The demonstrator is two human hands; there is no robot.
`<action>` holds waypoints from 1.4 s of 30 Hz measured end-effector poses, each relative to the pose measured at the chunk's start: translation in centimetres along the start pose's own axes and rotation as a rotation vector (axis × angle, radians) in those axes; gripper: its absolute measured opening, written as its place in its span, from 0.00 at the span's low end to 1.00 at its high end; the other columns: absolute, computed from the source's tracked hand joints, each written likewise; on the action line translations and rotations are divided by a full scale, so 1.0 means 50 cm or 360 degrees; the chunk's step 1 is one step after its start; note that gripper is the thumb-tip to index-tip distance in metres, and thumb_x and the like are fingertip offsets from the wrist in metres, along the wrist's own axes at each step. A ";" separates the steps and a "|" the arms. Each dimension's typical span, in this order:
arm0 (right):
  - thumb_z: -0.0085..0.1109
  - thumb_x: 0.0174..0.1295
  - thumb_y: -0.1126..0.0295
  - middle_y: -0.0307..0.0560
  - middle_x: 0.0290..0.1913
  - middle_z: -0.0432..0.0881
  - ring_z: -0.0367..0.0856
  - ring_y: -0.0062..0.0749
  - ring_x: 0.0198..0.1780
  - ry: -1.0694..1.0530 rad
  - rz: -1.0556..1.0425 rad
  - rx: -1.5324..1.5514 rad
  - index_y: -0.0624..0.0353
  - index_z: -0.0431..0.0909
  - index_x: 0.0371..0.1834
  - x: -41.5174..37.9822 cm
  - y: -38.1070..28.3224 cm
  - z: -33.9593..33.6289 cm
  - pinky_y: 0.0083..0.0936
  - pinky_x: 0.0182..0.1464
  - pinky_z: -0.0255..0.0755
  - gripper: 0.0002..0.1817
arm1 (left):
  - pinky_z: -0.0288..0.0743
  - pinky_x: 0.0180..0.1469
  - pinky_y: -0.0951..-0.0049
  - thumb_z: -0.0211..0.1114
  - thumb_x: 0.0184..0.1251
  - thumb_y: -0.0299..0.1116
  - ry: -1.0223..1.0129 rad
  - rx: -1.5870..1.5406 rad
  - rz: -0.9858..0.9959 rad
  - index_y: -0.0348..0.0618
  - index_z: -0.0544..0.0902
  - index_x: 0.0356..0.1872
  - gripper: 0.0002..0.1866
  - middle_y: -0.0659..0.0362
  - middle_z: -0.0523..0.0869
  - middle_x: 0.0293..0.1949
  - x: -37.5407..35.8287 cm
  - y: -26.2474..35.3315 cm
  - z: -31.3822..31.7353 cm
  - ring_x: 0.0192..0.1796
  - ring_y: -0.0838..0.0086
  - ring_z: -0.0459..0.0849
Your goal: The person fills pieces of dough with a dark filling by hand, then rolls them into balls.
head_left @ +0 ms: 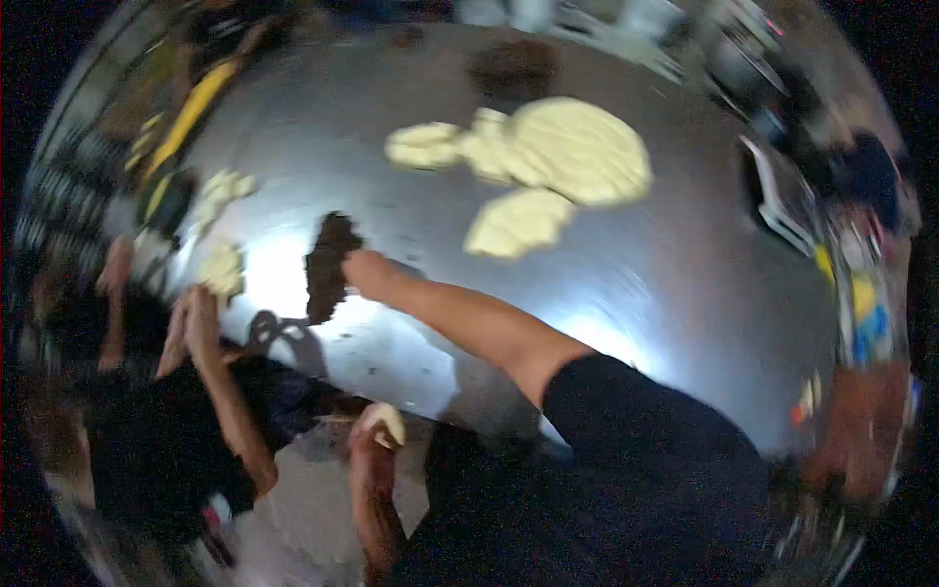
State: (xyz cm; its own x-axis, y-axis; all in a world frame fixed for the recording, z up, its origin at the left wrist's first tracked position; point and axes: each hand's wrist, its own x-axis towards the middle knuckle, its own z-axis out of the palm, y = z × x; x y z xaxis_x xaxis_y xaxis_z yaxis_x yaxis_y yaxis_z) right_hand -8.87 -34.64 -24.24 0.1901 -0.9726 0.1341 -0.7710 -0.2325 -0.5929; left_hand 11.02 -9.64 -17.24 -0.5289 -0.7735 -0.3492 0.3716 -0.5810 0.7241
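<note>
My right hand (360, 270) reaches out over a shiny steel table (646, 284) and touches the edge of a dark brown patch (331, 262); blur hides its fingers. Low near my body, my left hand (372, 437) is closed around a small pale lump of dough (388, 421). Farther across the table lie flat pale dough pieces: a large round one (579, 149), a smaller one (518, 221) and another (424, 145) at its left.
Another person in dark clothes stands at the left, hands (194, 318) raised beside small dough bits (223, 268). A second dark smear (514, 65) lies at the far edge. A yellow object (192, 112) and blurred clutter ring the table.
</note>
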 end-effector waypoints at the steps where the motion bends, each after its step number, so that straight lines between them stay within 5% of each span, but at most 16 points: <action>1: 0.59 0.50 0.67 0.61 0.30 0.81 0.81 0.55 0.34 0.0167 0.0083 0.0070 0.63 0.83 0.25 -0.050 0.018 -0.014 0.49 0.39 0.75 0.10 | 0.78 0.39 0.73 0.61 0.69 0.33 -0.0285 -0.0035 0.0019 0.37 0.76 0.60 0.21 0.56 0.84 0.43 0.009 -0.005 0.022 0.42 0.72 0.83; 3: 0.58 0.49 0.59 0.61 0.25 0.80 0.81 0.53 0.29 0.0253 0.0196 0.0417 0.63 0.82 0.22 -0.112 -0.008 -0.062 0.47 0.34 0.72 0.15 | 0.72 0.32 0.74 0.59 0.70 0.29 0.1112 0.0183 0.0056 0.36 0.76 0.60 0.18 0.60 0.83 0.34 0.004 0.047 0.155 0.35 0.78 0.79; 4: 0.57 0.52 0.59 0.65 0.24 0.80 0.82 0.58 0.30 0.0271 0.0197 0.0454 0.65 0.83 0.25 -0.144 -0.009 -0.079 0.50 0.38 0.75 0.17 | 0.72 0.32 0.74 0.59 0.70 0.29 0.1153 0.0176 0.0141 0.36 0.76 0.60 0.18 0.60 0.83 0.34 0.006 0.042 0.146 0.35 0.78 0.79; 7: 0.63 0.51 0.59 0.55 0.31 0.84 0.83 0.49 0.36 0.0343 0.0314 0.1046 0.59 0.85 0.30 -0.278 -0.044 -0.168 0.39 0.43 0.76 0.14 | 0.76 0.37 0.71 0.58 0.73 0.31 0.1097 0.0325 0.0107 0.34 0.75 0.60 0.18 0.56 0.83 0.40 0.044 0.028 0.140 0.41 0.74 0.82; 10: 0.60 0.44 0.75 0.54 0.51 0.82 0.77 0.49 0.55 0.0647 -0.0277 0.0762 0.59 0.81 0.50 -0.408 -0.051 -0.189 0.42 0.60 0.68 0.24 | 0.81 0.48 0.69 0.54 0.76 0.38 0.0659 -0.0012 0.0119 0.33 0.74 0.60 0.20 0.53 0.82 0.48 0.105 -0.010 0.130 0.48 0.67 0.84; 12: 0.60 0.42 0.75 0.53 0.54 0.78 0.73 0.49 0.60 0.0441 -0.0425 0.0183 0.58 0.79 0.53 -0.478 -0.116 -0.272 0.45 0.63 0.65 0.27 | 0.81 0.50 0.69 0.50 0.78 0.41 0.0508 -0.0120 0.0184 0.31 0.74 0.59 0.22 0.53 0.82 0.47 0.131 0.014 0.235 0.47 0.66 0.84; 16: 0.59 0.43 0.77 0.52 0.50 0.77 0.73 0.51 0.57 0.0845 -0.0433 -0.0190 0.59 0.81 0.46 -0.585 -0.134 -0.392 0.44 0.58 0.66 0.22 | 0.84 0.50 0.66 0.53 0.75 0.28 0.0314 0.0258 0.0223 0.25 0.71 0.60 0.18 0.47 0.82 0.49 0.132 0.016 0.355 0.48 0.63 0.84; 19: 0.63 0.44 0.75 0.50 0.43 0.79 0.77 0.43 0.47 0.1010 -0.0249 0.0152 0.60 0.81 0.43 -0.628 -0.093 -0.468 0.39 0.50 0.71 0.19 | 0.85 0.48 0.67 0.53 0.71 0.21 0.0214 0.0366 0.0183 0.25 0.72 0.59 0.17 0.45 0.82 0.47 0.099 0.012 0.435 0.46 0.63 0.85; 21: 0.65 0.46 0.70 0.50 0.36 0.78 0.80 0.39 0.39 0.0518 0.0111 0.0710 0.60 0.81 0.43 -0.649 -0.074 -0.494 0.33 0.41 0.73 0.18 | 0.85 0.48 0.67 0.49 0.71 0.20 0.0039 0.0657 0.0121 0.24 0.74 0.55 0.15 0.44 0.81 0.50 0.097 0.003 0.473 0.47 0.62 0.85; 24: 0.66 0.49 0.68 0.51 0.31 0.78 0.80 0.39 0.31 0.0795 0.0461 0.0808 0.61 0.80 0.43 -0.680 -0.110 -0.519 0.32 0.35 0.74 0.17 | 0.79 0.51 0.65 0.52 0.69 0.20 -0.0214 0.0207 0.0045 0.29 0.75 0.55 0.15 0.48 0.81 0.49 0.103 0.000 0.529 0.49 0.64 0.81; 28: 0.67 0.50 0.69 0.49 0.32 0.79 0.80 0.39 0.31 0.1285 -0.0373 0.0448 0.63 0.78 0.39 -0.733 -0.173 -0.552 0.31 0.35 0.74 0.14 | 0.78 0.53 0.68 0.50 0.72 0.21 -0.0128 0.0299 0.0283 0.35 0.71 0.55 0.12 0.50 0.79 0.48 0.089 0.011 0.588 0.48 0.66 0.81; 30: 0.67 0.51 0.70 0.50 0.35 0.79 0.81 0.41 0.34 0.1466 -0.0204 0.0218 0.62 0.78 0.37 -0.741 -0.168 -0.583 0.33 0.37 0.75 0.13 | 0.80 0.55 0.71 0.46 0.74 0.19 -0.0140 0.0267 0.0445 0.33 0.63 0.69 0.23 0.46 0.79 0.53 0.063 0.015 0.635 0.51 0.65 0.82; 33: 0.67 0.51 0.70 0.52 0.40 0.79 0.81 0.44 0.40 0.1060 0.0229 0.0715 0.61 0.79 0.38 -0.755 -0.163 -0.629 0.37 0.42 0.75 0.12 | 0.80 0.51 0.74 0.49 0.77 0.28 -0.0218 0.0274 0.0373 0.33 0.66 0.68 0.21 0.50 0.80 0.53 0.039 -0.004 0.685 0.47 0.70 0.84; 36: 0.67 0.50 0.70 0.50 0.43 0.78 0.79 0.44 0.42 0.1251 0.0100 0.0504 0.60 0.79 0.37 -0.755 -0.150 -0.615 0.37 0.43 0.74 0.11 | 0.79 0.48 0.78 0.50 0.78 0.31 -0.0232 0.0235 0.0320 0.32 0.69 0.66 0.20 0.53 0.82 0.51 0.025 -0.004 0.709 0.47 0.75 0.83; 38: 0.67 0.50 0.72 0.47 0.42 0.77 0.78 0.43 0.41 0.1504 -0.0554 -0.0269 0.59 0.79 0.36 -0.746 -0.141 -0.590 0.35 0.42 0.74 0.11 | 0.78 0.47 0.79 0.50 0.78 0.32 -0.0296 0.0123 0.0328 0.32 0.71 0.64 0.20 0.55 0.82 0.49 0.031 -0.004 0.700 0.46 0.77 0.82; 42: 0.69 0.47 0.77 0.47 0.39 0.78 0.80 0.37 0.38 0.1628 -0.0493 -0.0048 0.60 0.79 0.40 -0.767 -0.180 -0.608 0.29 0.40 0.76 0.15 | 0.72 0.39 0.80 0.56 0.75 0.30 -0.0117 0.0104 0.0447 0.30 0.72 0.63 0.20 0.58 0.83 0.43 0.044 -0.011 0.669 0.37 0.80 0.79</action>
State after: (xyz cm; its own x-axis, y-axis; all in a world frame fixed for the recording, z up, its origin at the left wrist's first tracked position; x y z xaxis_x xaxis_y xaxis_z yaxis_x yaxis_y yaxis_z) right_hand -27.67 4.46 0.10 -0.2094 -0.4136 0.8861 -0.7939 -0.4571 -0.4010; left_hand -15.86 -2.55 1.51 -0.4669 -0.8800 -0.0874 0.4626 -0.3272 0.8240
